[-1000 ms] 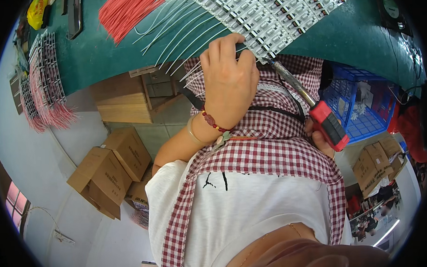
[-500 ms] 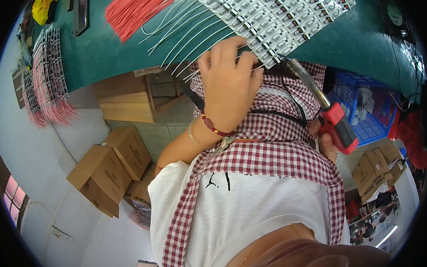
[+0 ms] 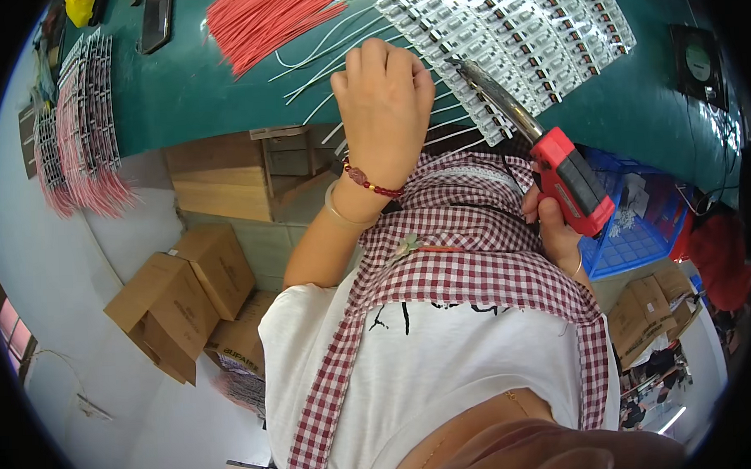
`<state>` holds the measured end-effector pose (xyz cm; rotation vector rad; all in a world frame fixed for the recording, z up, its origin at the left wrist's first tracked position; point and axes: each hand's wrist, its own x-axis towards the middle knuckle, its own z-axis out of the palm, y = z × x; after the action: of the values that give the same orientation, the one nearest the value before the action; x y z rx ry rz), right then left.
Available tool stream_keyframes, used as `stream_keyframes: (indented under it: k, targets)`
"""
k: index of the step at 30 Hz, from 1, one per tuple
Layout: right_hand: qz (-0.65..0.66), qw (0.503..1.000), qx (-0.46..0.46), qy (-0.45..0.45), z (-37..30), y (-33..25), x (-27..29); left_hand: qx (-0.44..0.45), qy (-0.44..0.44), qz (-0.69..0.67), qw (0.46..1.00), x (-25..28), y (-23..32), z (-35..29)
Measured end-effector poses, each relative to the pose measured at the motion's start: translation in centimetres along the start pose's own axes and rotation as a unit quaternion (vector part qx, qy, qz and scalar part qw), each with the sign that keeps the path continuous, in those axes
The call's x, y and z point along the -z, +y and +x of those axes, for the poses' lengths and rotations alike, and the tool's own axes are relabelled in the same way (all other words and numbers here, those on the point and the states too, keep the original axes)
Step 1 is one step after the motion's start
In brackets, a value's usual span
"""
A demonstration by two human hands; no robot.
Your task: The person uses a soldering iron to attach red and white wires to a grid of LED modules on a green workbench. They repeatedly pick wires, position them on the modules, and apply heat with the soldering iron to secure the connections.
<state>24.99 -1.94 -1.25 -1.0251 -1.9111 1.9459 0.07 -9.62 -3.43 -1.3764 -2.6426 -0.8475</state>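
My left hand point(image 3: 383, 102), with a red bead bracelet at the wrist, lies knuckles-up on the green table point(image 3: 189, 100). Its fingers curl down onto loose white wires point(image 3: 316, 71); the fingertips are hidden. My right hand point(image 3: 553, 228) grips a red-handled soldering tool point(image 3: 568, 178). The tool's metal barrel point(image 3: 490, 90) slants up to the left and ends just right of my left hand, over rows of small white and black components point(image 3: 517, 27). A bundle of red wires point(image 3: 265, 19) lies at the far side of the table.
Strips of parts with red wire tails point(image 3: 78, 137) hang over the table's left end. Cardboard boxes point(image 3: 175, 299) and a wooden crate point(image 3: 225, 178) stand on the floor below. A blue plastic basket point(image 3: 640, 225) sits to the right, with more boxes point(image 3: 651, 316) under it.
My left hand has slid a little farther onto the table over the white wires. The soldering tool has risen with it, its tip staying beside the hand.
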Motion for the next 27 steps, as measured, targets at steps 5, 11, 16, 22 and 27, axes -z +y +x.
stream_keyframes:
  k: [5,11,16,22,27]
  targets:
    - [-0.089,0.996,0.013,0.010,-0.6,1.3,0.3,0.011,0.007,-0.015,1.000,-0.1,0.1,0.2]
    - [-0.150,0.988,0.045,0.015,-0.9,1.9,0.9,0.002,0.014,-0.006,1.000,-0.1,0.5,0.4]
    - [-0.021,0.999,-0.002,0.035,-1.1,-0.8,0.7,0.009,0.006,-0.006,1.000,0.1,0.5,0.4]
    - [0.034,0.990,0.058,0.120,-1.0,-1.4,1.1,0.004,-0.014,0.005,1.000,0.7,0.7,0.6]
    - [0.085,0.944,0.183,0.263,-0.5,-3.3,5.7,-0.006,-0.055,-0.012,0.998,0.8,0.8,0.5]
